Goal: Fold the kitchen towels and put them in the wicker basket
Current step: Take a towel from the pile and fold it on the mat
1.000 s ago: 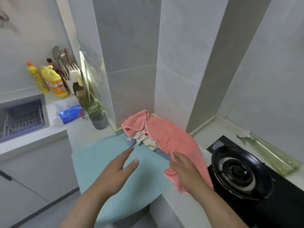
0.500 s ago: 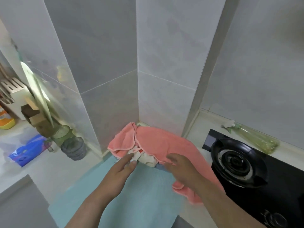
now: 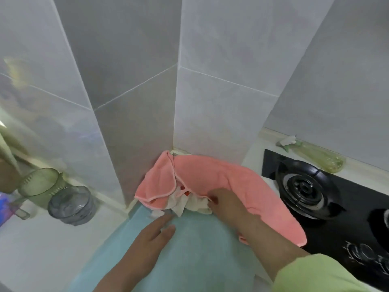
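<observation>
While the left hand [image 3: 151, 234] lies flat, fingers straight and slightly spread, on the pale blue cloth [image 3: 200, 256] just in front of the pink towel [image 3: 221, 175], the right hand [image 3: 229, 205] reaches in from a light green sleeve [image 3: 315, 275]. Its wrist is bent and its fingers are curled, pinching the bunched white towel [image 3: 197, 204] that pokes out from under the pink towel's front hem. Red-painted nails show on that hand. The pink towel is heaped on the bench [image 3: 52, 239] in the corner of the grey tiled wall [image 3: 221, 81], its right end drooping beside the black gas hob [image 3: 305, 192]. Right of the pink towel, behind the hob, lies a green spray bottle [image 3: 320, 159]. Well to the pink towel's left stand a grey cup [image 3: 71, 205] and a green cup [image 3: 40, 182], close together. White markings by the hob's knobs are too blurred to read.
</observation>
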A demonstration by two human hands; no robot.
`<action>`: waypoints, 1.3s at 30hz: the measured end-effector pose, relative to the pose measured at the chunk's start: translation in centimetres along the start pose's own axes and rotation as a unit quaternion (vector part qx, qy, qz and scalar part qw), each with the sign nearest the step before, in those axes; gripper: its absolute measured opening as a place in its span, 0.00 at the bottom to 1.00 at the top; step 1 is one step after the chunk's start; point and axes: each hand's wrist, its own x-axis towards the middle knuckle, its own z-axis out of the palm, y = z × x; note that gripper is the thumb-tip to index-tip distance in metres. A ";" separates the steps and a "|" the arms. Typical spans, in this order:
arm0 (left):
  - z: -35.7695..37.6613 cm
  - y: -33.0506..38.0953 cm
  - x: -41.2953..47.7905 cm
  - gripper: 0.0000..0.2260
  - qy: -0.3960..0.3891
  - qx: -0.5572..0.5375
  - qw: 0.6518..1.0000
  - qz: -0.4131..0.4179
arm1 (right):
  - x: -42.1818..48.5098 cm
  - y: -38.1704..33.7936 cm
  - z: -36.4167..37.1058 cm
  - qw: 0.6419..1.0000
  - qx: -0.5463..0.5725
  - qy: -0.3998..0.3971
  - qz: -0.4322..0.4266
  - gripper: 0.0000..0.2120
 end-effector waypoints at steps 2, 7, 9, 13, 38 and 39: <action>0.7 -0.5 1.4 0.12 -0.008 -0.005 1.000 0.003 | 0.2 0.7 0.8 1.000 0.002 0.015 -0.019 0.08; 2.2 -1.1 4.5 0.14 -0.018 0.007 0.999 0.047 | 1.1 2.1 2.7 0.996 0.076 0.047 0.023 0.10; 2.9 -1.4 5.5 0.15 -0.016 -0.001 0.998 0.064 | 1.4 2.6 3.5 0.991 0.111 0.058 0.050 0.10; 4.9 -2.5 7.2 0.13 -0.009 -0.032 0.995 0.097 | 2.0 3.1 4.9 0.983 0.146 0.094 0.057 0.06; 7.6 -4.5 -2.7 0.16 0.033 -0.428 0.892 0.143 | -17.7 -2.4 10.8 0.920 0.287 0.007 -0.268 0.07; 7.7 -4.7 -4.1 0.13 0.034 -0.419 0.895 0.148 | -19.1 -2.9 11.4 0.917 0.282 -0.009 -0.282 0.07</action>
